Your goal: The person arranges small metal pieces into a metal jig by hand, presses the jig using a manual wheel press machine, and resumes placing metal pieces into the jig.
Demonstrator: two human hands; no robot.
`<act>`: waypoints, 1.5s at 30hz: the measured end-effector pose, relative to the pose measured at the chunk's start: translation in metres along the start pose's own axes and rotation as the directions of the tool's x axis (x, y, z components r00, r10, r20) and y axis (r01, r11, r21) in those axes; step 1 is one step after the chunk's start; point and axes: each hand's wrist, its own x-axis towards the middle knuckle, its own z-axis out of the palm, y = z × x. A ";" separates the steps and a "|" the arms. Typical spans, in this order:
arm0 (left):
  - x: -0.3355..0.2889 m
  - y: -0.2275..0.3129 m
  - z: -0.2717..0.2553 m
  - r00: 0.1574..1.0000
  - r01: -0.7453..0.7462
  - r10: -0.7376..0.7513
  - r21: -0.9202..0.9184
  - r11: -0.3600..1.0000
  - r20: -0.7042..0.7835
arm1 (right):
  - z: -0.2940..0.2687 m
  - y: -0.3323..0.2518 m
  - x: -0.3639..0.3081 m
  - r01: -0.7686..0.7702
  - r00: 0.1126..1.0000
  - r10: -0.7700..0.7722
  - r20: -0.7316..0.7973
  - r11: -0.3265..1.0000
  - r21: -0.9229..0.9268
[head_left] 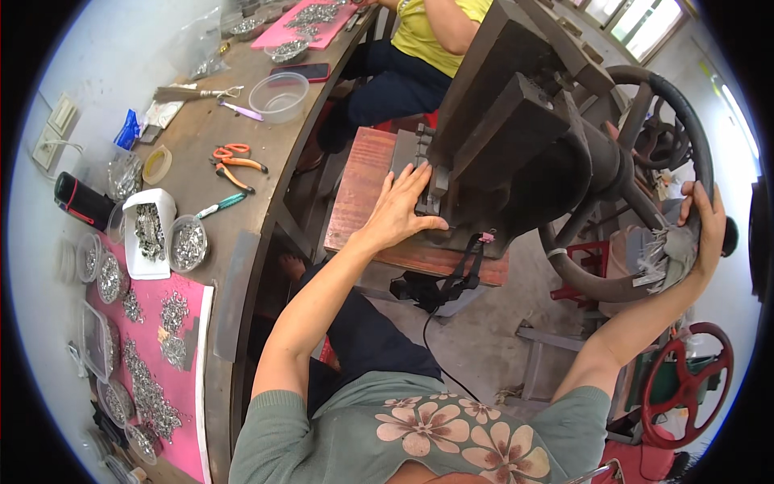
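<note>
My left hand [403, 208] lies with its fingers stretched out and the thumb spread, resting against a small metal die block [435, 189] at the foot of a heavy dark iron press [516, 137]. Anything under those fingertips is hidden. The press stands on a reddish wooden block [355, 189]. On the right, my right hand [706, 226] is wrapped round the rim of the press's large handwheel [629, 286]. A grey rag [667, 256] is tied about the rim beside that hand.
The workbench [278, 173] on the left carries orange-handled pliers [234, 165], a clear plastic bowl [279, 98], a white tray [149, 234] and a pink mat [189, 379] with small metal parts. A person in yellow [431, 40] sits beyond. A red handwheel [688, 385] stands lower right.
</note>
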 end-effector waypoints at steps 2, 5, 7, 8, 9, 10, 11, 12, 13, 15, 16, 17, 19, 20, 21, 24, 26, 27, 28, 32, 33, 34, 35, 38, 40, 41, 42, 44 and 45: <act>0.001 0.000 0.001 1.000 0.003 -0.003 -0.006 1.000 0.003 | -0.002 -0.002 0.004 -0.038 0.999 0.038 0.016 0.999 -0.005; 0.001 -0.001 0.001 1.000 0.003 -0.003 -0.004 1.000 0.006 | 0.004 -0.001 0.000 -0.022 0.999 0.022 -0.023 1.000 -0.007; 0.000 -0.002 0.000 1.000 0.026 -0.026 -0.010 1.000 0.009 | 0.008 0.003 -0.009 -0.029 0.998 0.029 -0.052 1.000 0.011; 0.002 -0.002 0.000 1.000 0.023 -0.022 -0.011 1.000 0.007 | 0.009 0.005 -0.017 -0.033 0.996 0.036 -0.084 0.999 0.029; 0.002 -0.002 0.001 1.000 0.019 -0.019 -0.013 1.000 0.003 | 0.013 0.009 -0.030 -0.020 0.992 0.029 -0.123 0.997 0.078; 0.002 -0.001 0.001 1.000 0.016 -0.016 -0.014 1.000 -0.001 | 0.023 0.015 -0.045 0.027 0.977 -0.004 -0.211 0.994 0.104; 0.001 -0.001 0.002 1.000 0.015 -0.015 -0.019 1.000 0.000 | 0.041 0.020 -0.065 0.074 0.954 -0.034 -0.298 0.989 0.126; 0.002 0.000 0.001 1.000 0.021 -0.021 -0.007 1.000 0.004 | 0.066 0.026 -0.086 0.145 0.893 -0.069 -0.445 0.980 0.138; 0.003 0.000 0.001 1.000 0.022 -0.022 -0.003 1.000 0.009 | 0.082 0.046 -0.108 0.214 0.843 -0.139 -0.520 0.973 0.086; 0.001 -0.002 -0.003 1.000 0.023 -0.023 0.009 1.000 -0.005 | 0.105 0.075 -0.123 0.237 0.807 -0.183 -0.562 0.971 0.024; 0.002 0.001 0.000 1.000 0.009 -0.009 0.000 1.000 -0.003 | 0.094 0.065 -0.121 0.214 0.827 -0.153 -0.540 0.975 0.052; 0.000 -0.004 -0.001 1.000 0.014 -0.014 0.007 1.000 -0.002 | 0.093 0.045 -0.114 0.162 0.858 -0.119 -0.500 0.986 0.043; 0.002 -0.006 -0.001 1.000 0.016 -0.015 0.015 1.000 -0.022 | 0.067 0.028 -0.092 0.081 0.932 -0.071 -0.356 0.997 0.012; -0.001 -0.004 0.001 1.000 0.015 -0.015 0.013 1.000 -0.014 | 0.058 0.011 -0.078 0.009 0.942 -0.024 -0.335 0.999 -0.047; -0.003 -0.005 -0.001 1.000 0.028 -0.028 0.006 1.000 -0.011 | 0.050 -0.003 -0.061 -0.053 0.960 0.026 -0.278 0.995 -0.090; -0.004 -0.006 0.002 1.000 0.022 -0.022 0.003 1.000 -0.002 | 0.013 -0.012 0.008 -0.009 0.998 -0.001 -0.061 0.986 -0.166; 0.000 -0.003 0.005 1.000 0.011 -0.011 -0.004 1.000 0.000 | 0.004 -0.023 0.044 -0.062 0.998 0.063 0.004 0.990 -0.127; -0.002 -0.003 0.005 1.000 0.013 -0.013 -0.014 1.000 -0.008 | 0.006 -0.022 0.055 -0.043 0.999 0.042 -0.009 0.994 -0.100; -0.004 -0.004 0.005 1.000 0.019 -0.019 -0.016 1.000 -0.005 | 0.006 -0.022 0.051 -0.024 0.999 0.021 -0.030 0.996 -0.088; -0.003 -0.004 0.005 1.000 0.015 -0.015 0.004 1.000 -0.010 | 0.031 0.025 -0.059 0.094 0.912 -0.161 -0.377 0.977 -0.190; 0.002 -0.003 0.009 1.000 0.007 -0.007 0.014 1.000 0.001 | 0.075 0.057 -0.104 0.299 0.764 -0.340 -0.549 0.940 -0.166; 0.007 -0.003 0.008 1.000 0.014 -0.014 0.020 1.000 -0.009 | 0.087 0.072 -0.106 0.307 0.766 -0.342 -0.545 0.939 -0.157; 0.007 -0.004 0.002 1.000 0.011 -0.010 0.035 0.999 -0.016 | 0.099 0.072 -0.112 0.219 0.764 -0.285 -0.579 0.958 -0.183; 0.005 -0.011 -0.006 1.000 -0.022 0.023 0.005 1.000 -0.009 | 0.066 0.044 -0.096 0.019 0.903 -0.086 -0.421 0.987 -0.162; 0.000 -0.003 -0.017 0.998 -0.053 0.055 -0.037 0.998 0.042 | 0.037 0.029 -0.065 0.059 0.944 -0.114 -0.308 0.981 -0.185; 0.000 -0.012 -0.019 1.000 0.000 0.003 -0.239 0.971 0.011 | 0.025 0.019 -0.050 0.067 0.955 -0.106 -0.278 0.987 -0.146; -0.001 -0.015 -0.030 0.998 0.058 -0.066 -0.420 0.906 -0.004 | 0.030 0.004 -0.040 0.073 0.947 -0.130 -0.292 0.977 -0.199; 0.012 -0.037 -0.037 0.958 0.043 -0.210 -0.626 0.779 -0.195 | 0.039 -0.012 -0.013 0.123 0.906 -0.232 -0.353 0.945 -0.303; 0.028 -0.045 -0.025 0.957 -0.017 -0.164 -0.610 0.792 -0.239 | 0.037 -0.019 -0.006 0.174 0.883 -0.347 -0.317 0.868 -0.466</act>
